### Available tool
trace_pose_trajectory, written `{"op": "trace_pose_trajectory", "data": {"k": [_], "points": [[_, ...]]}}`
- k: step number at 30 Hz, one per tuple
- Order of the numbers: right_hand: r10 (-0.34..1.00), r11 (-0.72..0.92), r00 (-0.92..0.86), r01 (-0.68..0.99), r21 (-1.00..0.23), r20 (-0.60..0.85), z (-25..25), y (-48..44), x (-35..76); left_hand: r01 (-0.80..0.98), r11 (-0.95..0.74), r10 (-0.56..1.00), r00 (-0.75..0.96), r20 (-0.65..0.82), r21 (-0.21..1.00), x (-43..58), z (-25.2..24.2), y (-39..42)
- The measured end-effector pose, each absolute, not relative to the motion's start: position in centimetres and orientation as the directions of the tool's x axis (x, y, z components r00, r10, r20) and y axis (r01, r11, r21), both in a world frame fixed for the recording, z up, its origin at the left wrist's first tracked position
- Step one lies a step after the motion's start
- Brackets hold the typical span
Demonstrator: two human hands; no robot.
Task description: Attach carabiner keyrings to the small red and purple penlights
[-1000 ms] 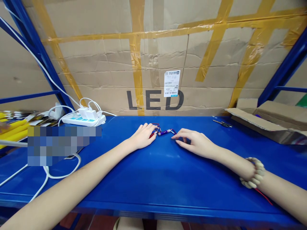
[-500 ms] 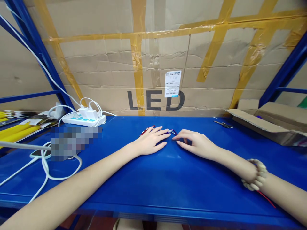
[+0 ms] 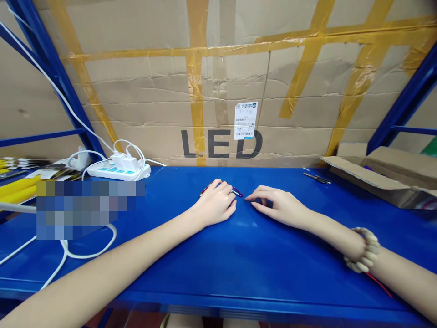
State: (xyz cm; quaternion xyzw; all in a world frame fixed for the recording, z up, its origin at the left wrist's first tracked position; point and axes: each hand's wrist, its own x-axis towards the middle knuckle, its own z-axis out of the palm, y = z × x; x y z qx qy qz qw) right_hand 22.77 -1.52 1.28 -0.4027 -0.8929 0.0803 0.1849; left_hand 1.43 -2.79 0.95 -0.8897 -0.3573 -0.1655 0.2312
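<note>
My left hand (image 3: 215, 205) rests on the blue tabletop (image 3: 211, 264) with its fingers curled over a small red carabiner (image 3: 238, 193). The carabiner's purplish-red loop end sticks out to the right of the knuckles. A red end shows to the left of the hand; the middle is covered by the fingers. Just to the right is my right hand (image 3: 278, 205), its fingers bent and apart with nothing between them. Its fingertips are close to the carabiner's loop without touching it. A beaded bracelet (image 3: 365, 250) circles the right wrist.
A key (image 3: 317, 178) lies behind my right hand. An open cardboard box (image 3: 382, 175) stands at the right. On the left are a white power strip (image 3: 119, 171), looped white cables (image 3: 64, 248) and yellow packages (image 3: 20, 189). A large taped carton (image 3: 153, 105) closes off the back.
My left hand's spread fingers have curled in over the carabiner. Its loop now shows nearer the left hand, shifted left from my right fingertips. My right hand has barely moved.
</note>
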Motion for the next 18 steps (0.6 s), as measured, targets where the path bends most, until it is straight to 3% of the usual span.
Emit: {"op": "trace_pose_trajectory", "data": {"k": [5, 9, 14, 18], "points": [[0.748, 0.663, -0.606, 0.688, -0.295, 0.269, 1.2, -1.5, 22.9, 0.794, -0.535, 0.614, 0.601, 0.512, -0.29, 1.2, 0.8, -2.5], [0.747, 0.664, -0.609, 0.688, -0.293, 0.266, 1.2, -1.5, 22.9, 0.902, -0.406, 0.724, 0.416, 0.55, -0.148, 0.7, 0.2, -1.9], [0.742, 0.67, -0.617, 0.685, -0.287, 0.261, 1.2, -1.4, 22.8, 0.949, -0.308, 0.907, 0.271, 0.323, 0.071, 0.2, -0.2, -1.0], [0.739, 0.674, -0.621, 0.68, -0.288, 0.262, 1.3, -1.5, 22.9, 0.954, -0.287, 0.937, 0.262, 0.232, 0.081, 0.1, 0.0, -0.7]]}}
